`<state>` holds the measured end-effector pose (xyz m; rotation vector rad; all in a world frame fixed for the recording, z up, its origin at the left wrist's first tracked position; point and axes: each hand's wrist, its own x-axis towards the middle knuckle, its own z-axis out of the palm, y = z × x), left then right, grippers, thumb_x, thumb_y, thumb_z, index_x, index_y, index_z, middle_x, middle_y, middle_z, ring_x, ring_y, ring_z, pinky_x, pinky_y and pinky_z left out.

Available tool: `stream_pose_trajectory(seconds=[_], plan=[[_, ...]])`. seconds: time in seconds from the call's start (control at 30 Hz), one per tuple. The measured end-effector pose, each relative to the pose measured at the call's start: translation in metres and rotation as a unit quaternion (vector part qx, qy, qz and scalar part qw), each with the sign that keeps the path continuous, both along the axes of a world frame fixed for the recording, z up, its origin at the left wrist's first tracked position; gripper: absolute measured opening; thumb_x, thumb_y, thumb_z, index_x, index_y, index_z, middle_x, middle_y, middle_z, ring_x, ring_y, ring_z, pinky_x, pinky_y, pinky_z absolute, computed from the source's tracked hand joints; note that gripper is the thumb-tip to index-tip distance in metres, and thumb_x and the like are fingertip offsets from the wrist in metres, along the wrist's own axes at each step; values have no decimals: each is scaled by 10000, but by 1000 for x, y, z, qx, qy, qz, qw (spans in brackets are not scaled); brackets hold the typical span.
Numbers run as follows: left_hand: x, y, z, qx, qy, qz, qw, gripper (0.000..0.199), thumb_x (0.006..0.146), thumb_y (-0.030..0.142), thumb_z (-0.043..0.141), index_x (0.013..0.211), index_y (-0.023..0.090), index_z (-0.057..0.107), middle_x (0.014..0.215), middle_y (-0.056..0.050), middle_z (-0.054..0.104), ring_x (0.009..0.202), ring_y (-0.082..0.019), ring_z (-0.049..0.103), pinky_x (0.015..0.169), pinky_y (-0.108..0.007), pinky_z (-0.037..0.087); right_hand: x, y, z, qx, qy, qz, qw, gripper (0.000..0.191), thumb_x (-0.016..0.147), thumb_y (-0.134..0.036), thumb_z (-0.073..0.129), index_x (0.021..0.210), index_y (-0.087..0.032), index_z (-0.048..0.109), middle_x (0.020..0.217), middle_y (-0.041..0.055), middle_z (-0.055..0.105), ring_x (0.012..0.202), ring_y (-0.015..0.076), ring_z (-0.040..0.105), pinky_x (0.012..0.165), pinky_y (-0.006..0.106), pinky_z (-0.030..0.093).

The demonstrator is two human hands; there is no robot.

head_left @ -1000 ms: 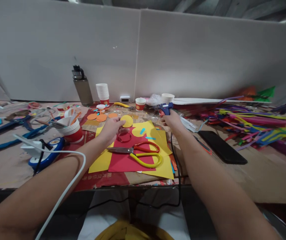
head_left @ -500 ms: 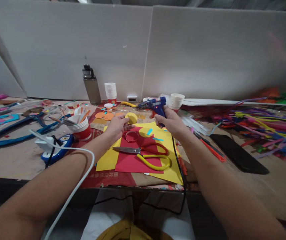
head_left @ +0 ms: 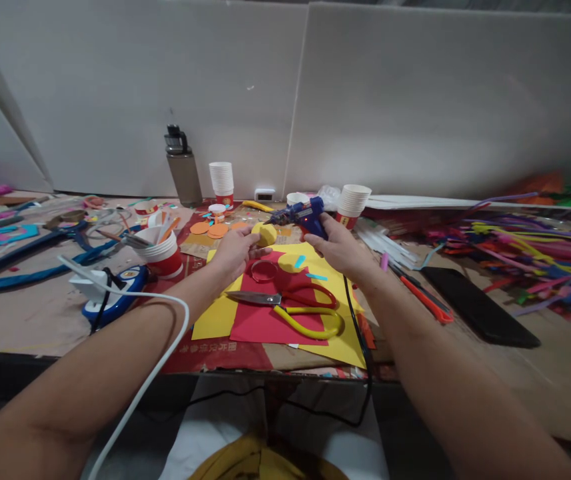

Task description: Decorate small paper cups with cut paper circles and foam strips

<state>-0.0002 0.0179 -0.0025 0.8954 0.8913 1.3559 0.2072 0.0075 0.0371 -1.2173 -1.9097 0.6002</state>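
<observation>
My left hand point(head_left: 238, 252) pinches a yellow paper disc point(head_left: 265, 234) above the paper sheets. In my right hand point(head_left: 334, 241) is a blue hot glue gun point(head_left: 310, 218) with a small red light glowing on its body. Its nozzle points left and sits close to the disc's upper edge; I cannot tell whether they touch. Below both hands lie a red sheet point(head_left: 250, 327) and yellow paper point(head_left: 210, 320). Scissors point(head_left: 280, 301) with red and yellow handles rest on them, near a thin red ring point(head_left: 264, 271) and small turquoise strips point(head_left: 316, 277).
Orange paper discs point(head_left: 218, 231) lie beyond my left hand. At left stand a cup of tools point(head_left: 162, 257) and a blue power strip point(head_left: 128, 287) with a white cable crossing my forearm. A bottle point(head_left: 184, 175) stands behind. A phone point(head_left: 480, 307) and pipe cleaners point(head_left: 540, 260) lie right.
My right hand has tipped the glue gun and shifted it slightly left and down, bringing its nozzle nearer the yellow disc. My left hand keeps its hold, nearly still.
</observation>
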Motion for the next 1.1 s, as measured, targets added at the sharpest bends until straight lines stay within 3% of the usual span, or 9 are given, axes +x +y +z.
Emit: stream_pose_trajectory(seconds=[0.43, 1.1], plan=[[1, -1, -1, 1, 5, -11, 1000, 117, 801, 75, 551, 861, 92, 650, 869, -92, 706, 709, -125, 673, 666, -261, 611, -2, 0, 0, 19, -27, -4, 999, 469, 826, -246, 562, 1285, -160, 522, 1211, 108, 639, 1047, 252, 593, 969, 440, 436], [0, -2, -1, -5, 3, -5, 1000, 124, 791, 63, 583, 883, 94, 660, 886, -88, 703, 710, -119, 673, 681, -263, 610, -4, -3, 3, 26, -35, 0, 999, 474, 844, -206, 553, 1312, -144, 504, 1246, 110, 630, 1098, 236, 583, 1005, 400, 408]])
